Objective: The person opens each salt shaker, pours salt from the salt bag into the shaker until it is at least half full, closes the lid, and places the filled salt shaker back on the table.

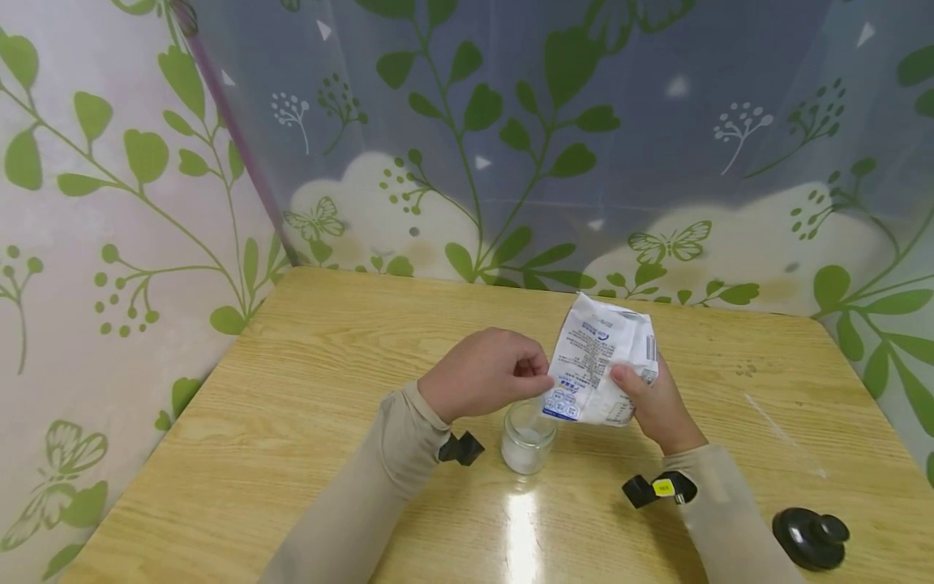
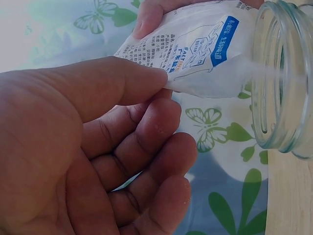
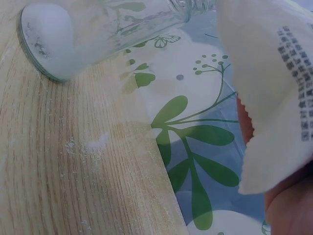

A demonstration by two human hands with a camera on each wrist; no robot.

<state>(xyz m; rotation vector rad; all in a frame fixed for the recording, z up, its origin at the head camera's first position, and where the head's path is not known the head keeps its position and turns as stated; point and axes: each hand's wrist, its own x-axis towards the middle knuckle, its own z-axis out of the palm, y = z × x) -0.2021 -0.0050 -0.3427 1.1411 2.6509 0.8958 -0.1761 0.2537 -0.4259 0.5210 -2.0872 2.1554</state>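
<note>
A white printed salt bag (image 1: 597, 349) is tipped over the mouth of a small glass jar (image 1: 529, 442). My right hand (image 1: 664, 410) grips the bag from its right side, thumb across the front. With thumb and index finger, my left hand (image 1: 485, 373) pinches the bag's lower corner, as the left wrist view shows on the bag (image 2: 210, 44). A pale, blurred streak of salt (image 2: 274, 71) runs from that corner into the jar's opening. White salt (image 3: 49, 24) lies at the bottom of the jar, which stands upright on the table.
Loose white grains (image 3: 93, 144) are scattered on the wooden table (image 1: 328, 389) near the jar. A black knobbed lid (image 1: 810, 538) lies at the front right. Patterned cloth walls (image 1: 511, 162) border the table behind and at the left.
</note>
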